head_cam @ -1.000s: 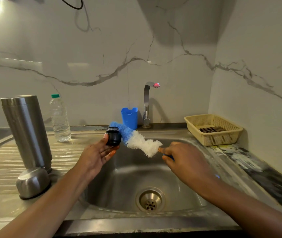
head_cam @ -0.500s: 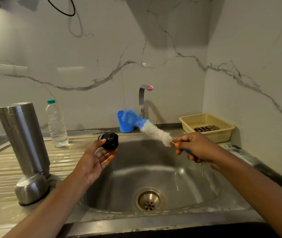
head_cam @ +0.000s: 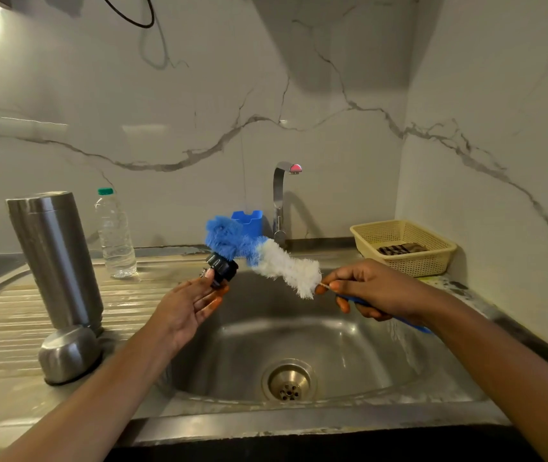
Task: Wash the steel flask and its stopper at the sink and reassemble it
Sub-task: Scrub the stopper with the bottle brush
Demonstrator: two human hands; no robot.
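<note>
The left hand (head_cam: pixel 189 305) is raised at frame centre, above the left edge of the sink (head_cam: pixel 366 345). It pinches the black stopper (head_cam: pixel 222 270) between the thumb and the fingertips, with the palm turned upward. The right hand (head_cam: pixel 372 288), right of centre, is clenched around the blue handle of the bottle brush (head_cam: pixel 276 261), and its thumb and forefinger close on the wire stem just below the white bristles. The brush slants up and to the left, and its blue bristle tip meets the top of the stopper. The steel flask (head_cam: pixel 54 258) stands upright on the ribbed counter (head_cam: pixel 6 311) at the left of the frame, well apart from both hands. A rounded steel cap (head_cam: pixel 67 353) sits open side down just in front of the flask base. A clear plastic bottle (head_cam: pixel 116 235) with a green lid stands behind the flask, to its right. A blue holder (head_cam: pixel 247 221) and the faucet (head_cam: pixel 279 201) stand at the back wall behind the sink. A yellow basket (head_cam: pixel 402 245) sits at the right of the frame.
</note>
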